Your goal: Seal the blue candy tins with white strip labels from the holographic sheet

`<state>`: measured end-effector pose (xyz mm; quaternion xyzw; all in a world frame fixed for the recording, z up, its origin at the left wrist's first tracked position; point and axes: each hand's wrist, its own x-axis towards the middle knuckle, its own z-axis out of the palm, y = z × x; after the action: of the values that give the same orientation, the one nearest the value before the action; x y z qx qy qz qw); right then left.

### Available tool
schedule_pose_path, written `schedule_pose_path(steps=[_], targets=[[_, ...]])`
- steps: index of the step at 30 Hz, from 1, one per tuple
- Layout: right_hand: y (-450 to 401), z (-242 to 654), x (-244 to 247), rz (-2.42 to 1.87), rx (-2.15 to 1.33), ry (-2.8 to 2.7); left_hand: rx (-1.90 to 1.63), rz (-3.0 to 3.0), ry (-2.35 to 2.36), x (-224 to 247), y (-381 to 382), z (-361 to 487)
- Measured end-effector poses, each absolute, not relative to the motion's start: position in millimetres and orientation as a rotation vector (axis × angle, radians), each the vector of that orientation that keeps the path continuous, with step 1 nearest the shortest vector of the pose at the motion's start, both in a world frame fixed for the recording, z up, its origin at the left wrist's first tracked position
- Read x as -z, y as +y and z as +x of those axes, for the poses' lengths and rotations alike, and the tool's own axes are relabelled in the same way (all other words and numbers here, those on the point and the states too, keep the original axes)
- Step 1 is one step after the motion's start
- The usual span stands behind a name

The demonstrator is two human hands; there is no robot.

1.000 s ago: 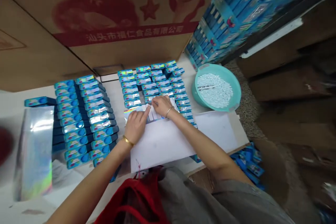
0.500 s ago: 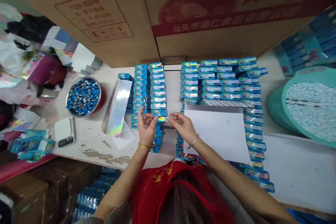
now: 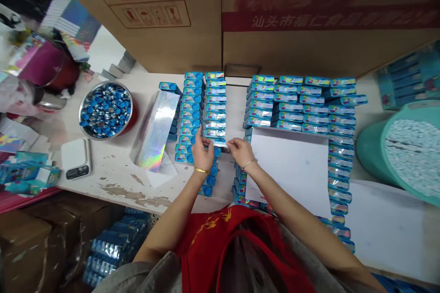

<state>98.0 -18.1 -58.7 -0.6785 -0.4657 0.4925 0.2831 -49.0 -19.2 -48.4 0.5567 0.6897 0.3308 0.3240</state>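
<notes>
A small shiny strip of holographic film [image 3: 219, 143] is stretched between my two hands. My left hand [image 3: 204, 154] has its thumb and fingers closed at the left end, index finger pointing forward. My right hand [image 3: 241, 151] pinches the right end between thumb and fingertips. The strip lies at the near end of a column of small blue boxes [image 3: 215, 107] whose visible sides bear shiny strips; whether it touches a box I cannot tell. Beside it stands another column of blue boxes [image 3: 191, 106] showing round blue ends. Left of these lies a holographic sheet [image 3: 160, 130].
A metal bowl [image 3: 82, 121] of blue-and-silver caps and a white scale [image 3: 76, 158] stand at left. Right are more rows of blue boxes [image 3: 288, 105], a white sheet [image 3: 292, 165] over some, and a teal tub [image 3: 374, 142] of white pieces. Cardboard cartons [image 3: 192, 50] wall the back.
Both hands have carried the film strip forward onto or just over the nearest box of the column. The head view has shifted slightly, so the table appears displaced.
</notes>
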Motion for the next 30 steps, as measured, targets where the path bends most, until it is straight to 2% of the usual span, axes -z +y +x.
schedule_pose_path(steps=[9, 14, 21, 25, 28, 30], targets=[[-9, 95, 65, -1.99, -1.148, -1.621, -0.633, 1.648, 1.96, 60, -13, -46], [-11, 94, 68, -2.063, -1.215, -1.562, -0.522, 1.691, 2.139, 53, -11, -44], [-37, 70, 75, -1.911, -1.348, -1.578, -0.375, 1.566, 2.226, 53, -5, -50], [-44, 63, 71, -1.988, -1.471, -1.405, -0.635, 1.632, 2.155, 45, -10, -54], [-49, 70, 57, -1.82, -1.373, -1.144, -1.002, 1.651, 1.945, 20, -20, -59], [-55, 75, 46, -1.682, -1.39, -0.94, -1.12, 1.551, 1.772, 1, -30, -62]])
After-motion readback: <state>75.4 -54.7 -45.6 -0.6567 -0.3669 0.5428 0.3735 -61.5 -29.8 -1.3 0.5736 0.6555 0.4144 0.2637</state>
